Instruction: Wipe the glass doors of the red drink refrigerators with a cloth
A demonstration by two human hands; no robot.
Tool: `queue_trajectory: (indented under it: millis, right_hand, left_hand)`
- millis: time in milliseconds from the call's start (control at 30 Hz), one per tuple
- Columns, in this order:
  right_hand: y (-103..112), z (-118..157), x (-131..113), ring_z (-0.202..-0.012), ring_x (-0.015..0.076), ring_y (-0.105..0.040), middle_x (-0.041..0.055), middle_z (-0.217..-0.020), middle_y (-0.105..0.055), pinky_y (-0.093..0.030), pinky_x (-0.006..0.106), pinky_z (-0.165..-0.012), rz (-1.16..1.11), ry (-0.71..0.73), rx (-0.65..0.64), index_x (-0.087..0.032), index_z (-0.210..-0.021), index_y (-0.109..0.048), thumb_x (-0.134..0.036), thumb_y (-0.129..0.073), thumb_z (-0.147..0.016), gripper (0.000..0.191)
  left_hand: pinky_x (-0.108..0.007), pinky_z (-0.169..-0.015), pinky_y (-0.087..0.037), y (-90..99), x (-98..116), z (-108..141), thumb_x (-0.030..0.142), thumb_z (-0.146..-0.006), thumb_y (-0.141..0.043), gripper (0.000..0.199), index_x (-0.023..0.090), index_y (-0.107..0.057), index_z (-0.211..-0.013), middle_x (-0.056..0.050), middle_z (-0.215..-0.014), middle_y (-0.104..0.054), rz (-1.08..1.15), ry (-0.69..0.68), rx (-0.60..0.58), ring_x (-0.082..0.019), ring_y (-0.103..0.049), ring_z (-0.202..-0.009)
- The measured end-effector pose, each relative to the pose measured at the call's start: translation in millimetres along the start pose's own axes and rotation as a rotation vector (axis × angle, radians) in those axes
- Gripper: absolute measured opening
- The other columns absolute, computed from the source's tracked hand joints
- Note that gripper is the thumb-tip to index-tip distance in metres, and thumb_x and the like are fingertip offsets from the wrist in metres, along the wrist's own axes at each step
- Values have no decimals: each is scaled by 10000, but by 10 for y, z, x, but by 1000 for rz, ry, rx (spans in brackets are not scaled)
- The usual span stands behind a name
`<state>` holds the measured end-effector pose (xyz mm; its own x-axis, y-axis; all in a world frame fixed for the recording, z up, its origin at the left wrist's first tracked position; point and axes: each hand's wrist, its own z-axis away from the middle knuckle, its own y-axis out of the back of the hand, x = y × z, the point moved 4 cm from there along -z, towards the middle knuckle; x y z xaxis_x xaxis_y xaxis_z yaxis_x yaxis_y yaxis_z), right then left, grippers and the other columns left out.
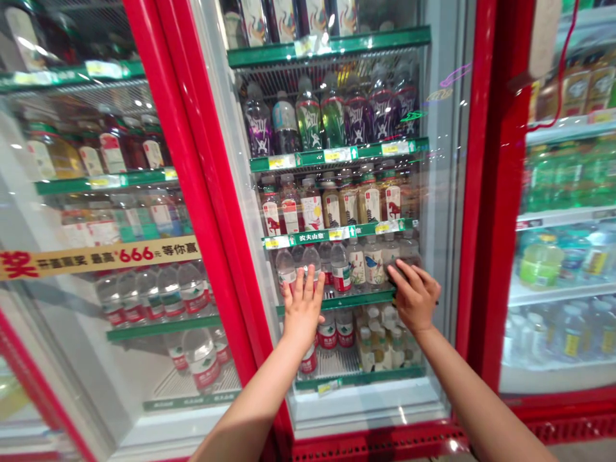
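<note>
Head view. Your left grip (304, 305) is spread, palm toward the glass door (440, 192) of the middle cooler, thumb out to the right, nothing held. It covers part of the clear bottles (342, 269) at the left end of a low shelf (356, 299). You seem to have it on the glass or just before it; contact can't be told.

Your right grip (416, 298) is higher on its wrist, fingers bent and near each other, at the right end of the same shelf. Dark edges show beside its fingers; whether you pinch something there, or how far the fingers close, can't be told. Nearest it, just left, are the patterned bottles (374, 263).

Beneath, small pale bottles (366, 350) stand below your right grip. Above both, a row of labelled drinks (370, 202), then purple and green bottles (356, 115). Red door frame (231, 192) left of your hands; a yellow banner (101, 255) crosses the neighbouring cooler.
</note>
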<state>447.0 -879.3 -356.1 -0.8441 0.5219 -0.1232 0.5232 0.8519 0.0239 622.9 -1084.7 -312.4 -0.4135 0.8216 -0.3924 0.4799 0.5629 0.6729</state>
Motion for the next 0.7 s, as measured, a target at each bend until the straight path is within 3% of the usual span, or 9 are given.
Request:
queue_trajectory:
  millis: [67, 133, 267, 333, 400, 467, 533, 633, 700]
  right_hand:
    - [74, 128, 96, -1182, 272, -540, 54, -1356, -661, -371, 437, -967, 55, -138, 44, -359, -1446, -547, -118, -530, -901, 596]
    - [130, 280, 69, -1181, 287, -533, 74, -1370, -647, -381, 444, -949, 77, -165, 2, -336, -1476, -517, -104, -518, -883, 636]
    - [137, 200, -43, -1190, 252, -535, 19, -1348, -672, -368, 410, -980, -5, 89, -185, -374, -1418, -571, -63, -514, -877, 626]
    - [148, 9, 71, -1195, 231, -538, -5, -1351, -671, -367, 390, -997, -29, 129, -176, -389, -1376, -604, -60, -518, -888, 595]
    - [183, -114, 266, -1192, 231, -536, 3, -1363, -661, -380, 383, -991, -7, 43, -110, -381, -1380, -602, -68, -524, -891, 586]
    - [236, -74, 405, -1177, 247, -529, 31, -1376, -647, -395, 392, -975, 40, -88, -44, -360, -1417, -574, -73, -527, -881, 610]
    - [265, 73, 389, -1164, 259, -522, 52, -1390, -632, -401, 401, -966, 62, -134, -48, -351, -1463, -528, -73, -526, -871, 654]
    - [217, 190, 183, -1179, 254, -514, 31, -1396, -632, -384, 400, -986, 11, 13, -170, -379, -1482, -499, -67, -523, -867, 690]
    - [168, 106, 134, -1190, 242, -517, 4, -1390, -640, -367, 394, -1008, -28, 98, -209, -401, -1444, -540, -68, -523, -874, 660]
  left_hand:
    - [-700, -1200, -156, 32, 7, -1, 359, -805, -786, 1022, 184, -190, -1616, -199, -1667, -142, -3, 1, -24, -385, -54, -1553]
    - [-696, -1204, -149, 92, 30, 6, 338, -744, -842, 1105, 185, -182, -1617, -197, -1673, -130, -7, 4, -33, -390, -42, -1555]
    - [-622, -1240, -163, 257, 181, 29, 290, -710, -855, 1164, 147, -144, -1620, -211, -1681, -114, 0, 17, 44, -368, -51, -1566]
    - [-551, -1249, -214, 302, 330, 21, 245, -767, -791, 1043, 152, -188, -1613, -198, -1681, -166, 7, -29, 91, -342, -141, -1563]
    - [-475, -1226, -296, 304, 510, -15, 198, -825, -712, 875, 169, -284, -1588, -173, -1644, -307, 14, -111, 114, -307, -294, -1518]
    - [-414, -1158, -388, 286, 677, -83, 176, -872, -647, 703, 170, -401, -1531, -157, -1534, -483, 20, -170, 120, -273, -453, -1409]
    - [-387, -1078, -448, 273, 810, -177, 178, -901, -612, 577, 167, -485, -1464, -145, -1395, -596, 26, -191, 114, -253, -542, -1289]
    - [-384, -994, -481, 284, 942, -320, 185, -906, -612, 477, 164, -550, -1379, -135, -1268, -636, 34, -199, 115, -250, -567, -1183]
    - [-385, -951, -489, 296, 983, -390, 165, -900, -608, 436, 175, -573, -1334, -126, -1227, -633, 41, -200, 127, -247, -566, -1131]
